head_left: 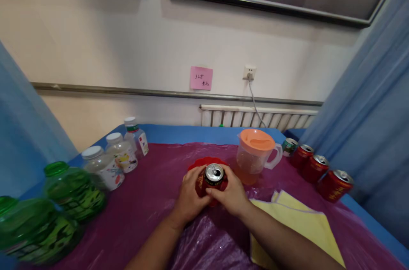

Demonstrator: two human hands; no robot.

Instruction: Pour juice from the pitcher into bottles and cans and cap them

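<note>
Between my two hands is a red drink can point(211, 178), upright, its silver top facing me with the mouth hole open. My left hand point(191, 197) wraps the can's left side. On the right side, my right hand point(233, 191) curls round it, thumb across the front. Behind and partly under the can shows the scalloped rim of a red dish point(207, 160); my hands hide most of it. To the right of my hands stands a clear pitcher point(252, 161) with an orange lid and some amber liquid inside.
Several red and green cans point(335, 185) line the right edge. Folded yellow cloths point(297, 219) lie under my right forearm. Along the left stand clear jars point(104, 168) with white lids and large green bottles point(72, 189). Purple plastic sheeting point(143, 206) covers the blue table.
</note>
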